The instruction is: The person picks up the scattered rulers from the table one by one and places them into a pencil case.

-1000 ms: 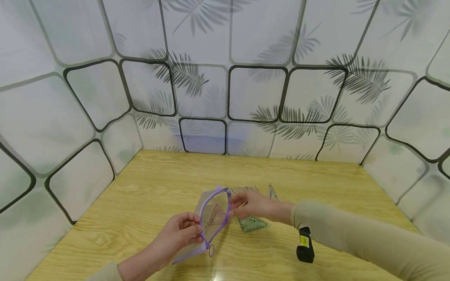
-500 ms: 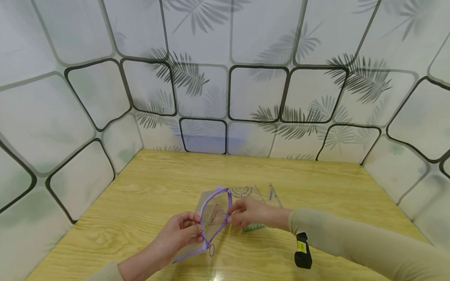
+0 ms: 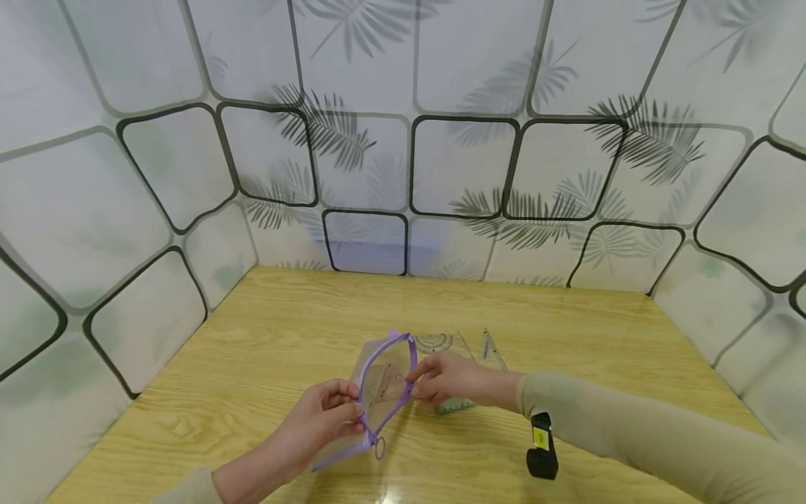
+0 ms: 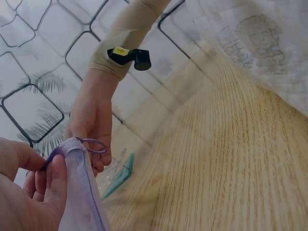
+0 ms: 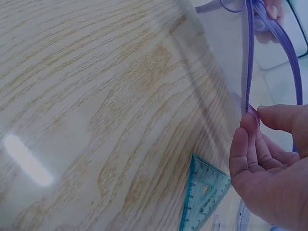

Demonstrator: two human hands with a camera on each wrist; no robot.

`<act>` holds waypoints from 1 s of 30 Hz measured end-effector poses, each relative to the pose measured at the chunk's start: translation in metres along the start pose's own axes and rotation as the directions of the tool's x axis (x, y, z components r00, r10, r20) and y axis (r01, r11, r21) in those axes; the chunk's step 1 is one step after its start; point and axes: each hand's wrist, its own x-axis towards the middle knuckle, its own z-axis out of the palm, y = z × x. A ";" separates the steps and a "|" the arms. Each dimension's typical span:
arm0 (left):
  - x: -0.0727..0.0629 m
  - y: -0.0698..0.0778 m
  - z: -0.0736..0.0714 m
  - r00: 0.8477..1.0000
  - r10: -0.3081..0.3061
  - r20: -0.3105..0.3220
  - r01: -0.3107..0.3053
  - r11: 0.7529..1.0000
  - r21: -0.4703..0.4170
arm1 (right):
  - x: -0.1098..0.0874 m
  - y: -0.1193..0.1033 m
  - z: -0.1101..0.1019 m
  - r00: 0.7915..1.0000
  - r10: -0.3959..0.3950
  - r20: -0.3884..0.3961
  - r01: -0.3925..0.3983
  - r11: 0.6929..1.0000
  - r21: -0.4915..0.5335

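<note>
A translucent pouch with a purple zip (image 3: 378,355) stands tilted on the table, its mouth gaping toward the right. My left hand (image 3: 324,413) pinches the near-left side of that mouth, close to the purple ring pull (image 3: 380,449). On the opposite side, my right hand (image 3: 447,378) pinches the zip edge between thumb and fingers, as the right wrist view shows. Through the mouth a clear, pinkish ruler piece (image 3: 385,383) shows. Partly hidden under my right hand lies a green set square (image 5: 204,192).
Behind my right hand, a clear protractor ruler (image 3: 434,341) and a clear set square (image 3: 492,350) lie on the wooden table (image 3: 302,308). Patterned curtain-like walls (image 3: 460,168) border the table at the back and sides. A black wrist device (image 3: 541,448) hangs below my right sleeve.
My right hand has moved slightly down along the pouch's edge and now pinches it, uncovering the protractor ruler and covering more of the green set square. The left hand stays put.
</note>
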 end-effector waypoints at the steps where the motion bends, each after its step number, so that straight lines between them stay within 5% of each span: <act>1: 0.000 0.000 0.000 1.000 0.001 0.001 -0.001 1.000 -0.002 | -0.001 -0.001 -0.001 1.000 0.002 -0.003 -0.003 1.000 -0.002; 30: 0.002 -0.002 0.002 1.000 -0.018 -0.002 0.018 1.000 0.004 | 0.006 -0.025 -0.006 0.999 -0.036 0.009 0.036 0.999 -0.020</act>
